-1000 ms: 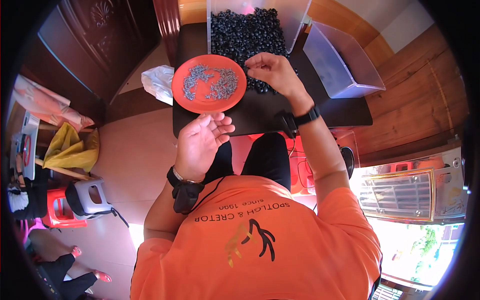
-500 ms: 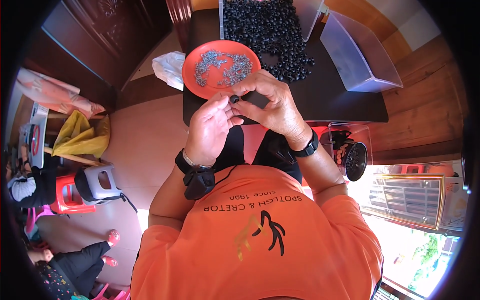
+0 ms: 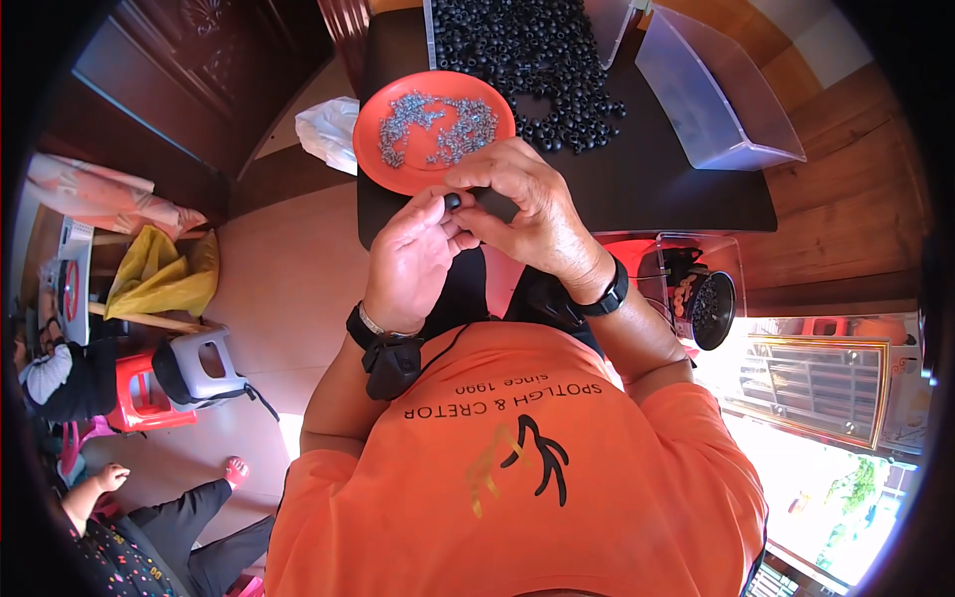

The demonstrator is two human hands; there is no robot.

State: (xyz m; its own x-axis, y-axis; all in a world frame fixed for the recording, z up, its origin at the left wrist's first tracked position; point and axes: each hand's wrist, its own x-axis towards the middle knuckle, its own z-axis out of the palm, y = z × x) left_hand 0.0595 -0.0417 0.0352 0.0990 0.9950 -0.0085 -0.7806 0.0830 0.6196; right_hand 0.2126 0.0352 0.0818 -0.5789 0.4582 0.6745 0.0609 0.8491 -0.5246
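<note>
My left hand (image 3: 413, 261) and my right hand (image 3: 522, 214) meet in front of my chest, fingertips together on a small black ring-shaped part (image 3: 453, 201). Just beyond them an orange plate (image 3: 386, 167) holding several small silver metal pieces rests on the near edge of a black table (image 3: 657, 189). A heap of small black rings (image 3: 527, 50) lies on the table behind the plate, spilling from a clear bin. Both wrists wear black bands.
A clear plastic box (image 3: 711, 95) stands at the table's right. A white bag (image 3: 328, 129) lies left of the plate. A clear container with a dark round lid (image 3: 711, 308) sits low at right. Stools (image 3: 189, 363) and other seated people are at far left.
My right hand came back from the heap of black rings to my left hand, which rose to meet it. The two now pinch a black ring together.
</note>
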